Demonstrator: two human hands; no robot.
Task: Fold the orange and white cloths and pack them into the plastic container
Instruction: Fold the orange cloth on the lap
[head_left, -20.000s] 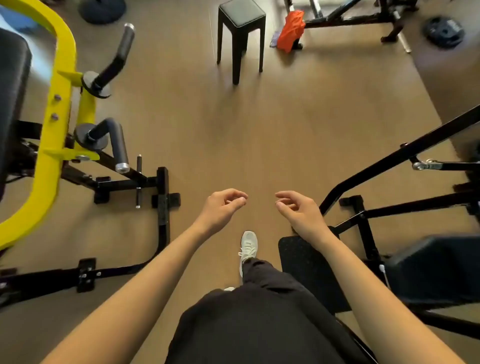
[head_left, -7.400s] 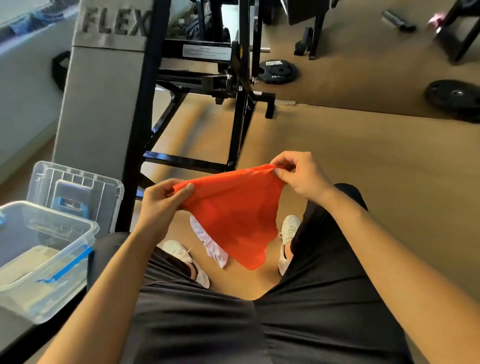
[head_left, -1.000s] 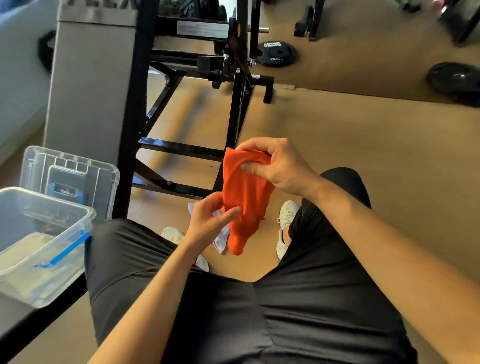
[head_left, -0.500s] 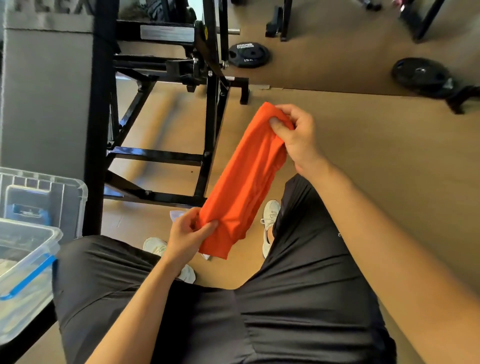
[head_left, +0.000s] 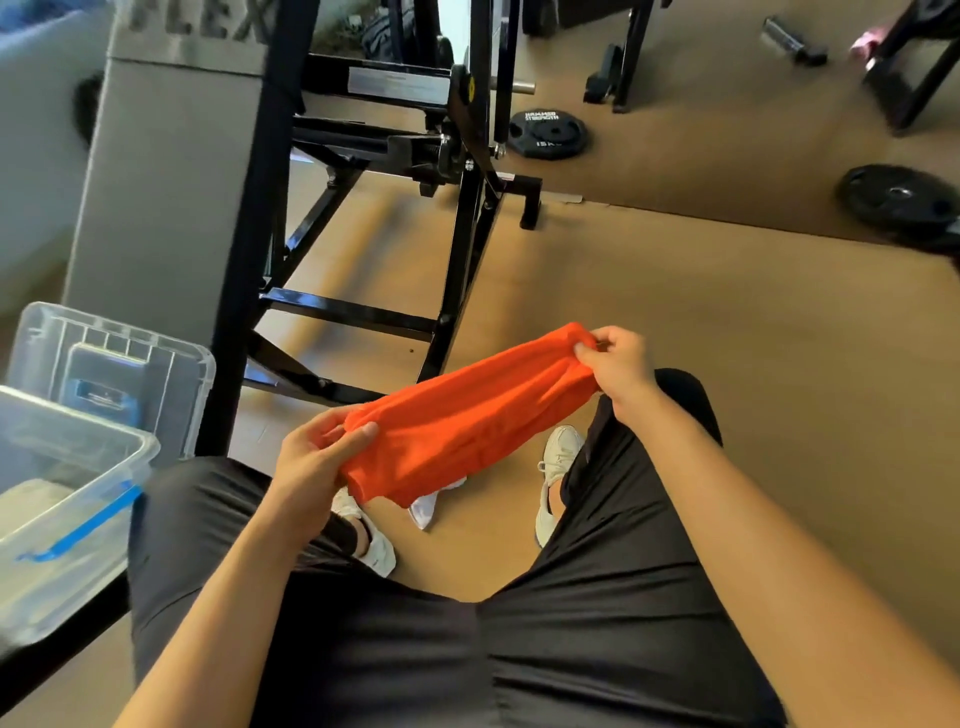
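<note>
Sitting near a black gym frame (head_left: 467, 218), person at centre; clear plastic container (head_left: 67, 499) near left, open. Orange cloth (head_left: 467, 415) stretched over the knees, left hand (head_left: 317, 467) and right hand (head_left: 618, 364) each with grip clamped on an end. White cloth (head_left: 426, 506) peeks out underneath.

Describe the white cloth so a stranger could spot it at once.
Find the orange cloth stretched between the left hand and right hand. Just below its lower edge, between the white sneakers, a small white cloth peeks out, pointed and limp.
</note>
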